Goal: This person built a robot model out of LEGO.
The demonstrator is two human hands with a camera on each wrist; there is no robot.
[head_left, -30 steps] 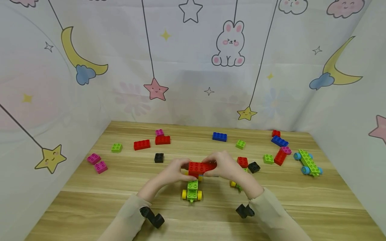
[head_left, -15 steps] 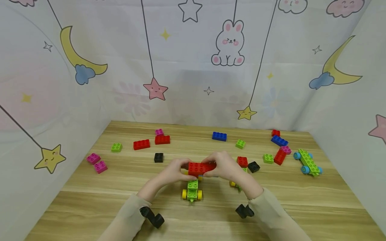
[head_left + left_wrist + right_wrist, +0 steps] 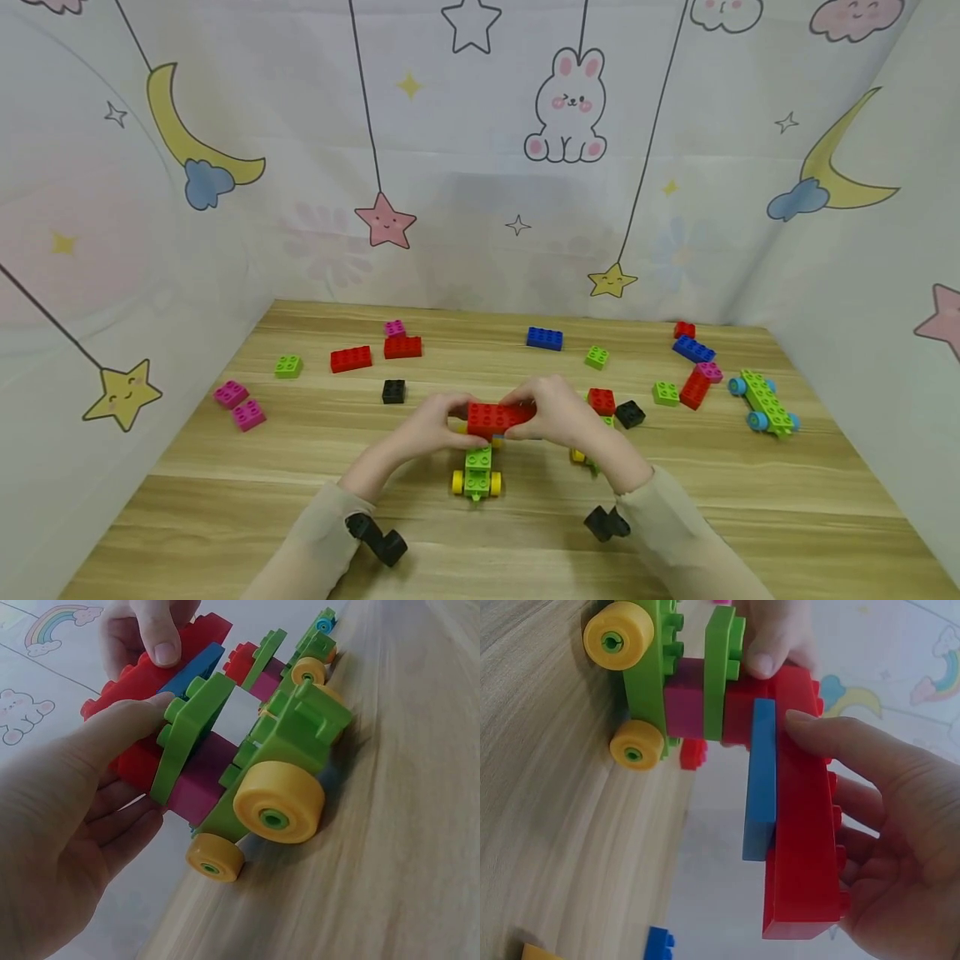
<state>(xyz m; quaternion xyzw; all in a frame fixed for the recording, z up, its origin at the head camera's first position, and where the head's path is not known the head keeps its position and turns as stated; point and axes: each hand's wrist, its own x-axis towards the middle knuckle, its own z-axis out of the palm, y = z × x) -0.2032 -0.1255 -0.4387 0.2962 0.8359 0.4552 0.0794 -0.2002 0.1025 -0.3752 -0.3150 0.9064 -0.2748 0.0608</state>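
Fingers of the left hand [image 3: 433,422] grip the stack [image 3: 715,697] on the toy car [image 3: 477,479]; the right hand [image 3: 553,410] pinches the long red brick [image 3: 805,825] lying crosswise over the top, jutting out rightward.

This looks like a little play place: white cloth [image 3: 465,150] with a bunny [image 3: 570,104], moons [image 3: 167,112] and stars [image 3: 386,222] goes around three sides of a wooden surface [image 3: 300,433] with toy bricks [image 3: 351,359].

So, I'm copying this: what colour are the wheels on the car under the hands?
The wheels are yellow with green centres, clearest in the left wrist view.
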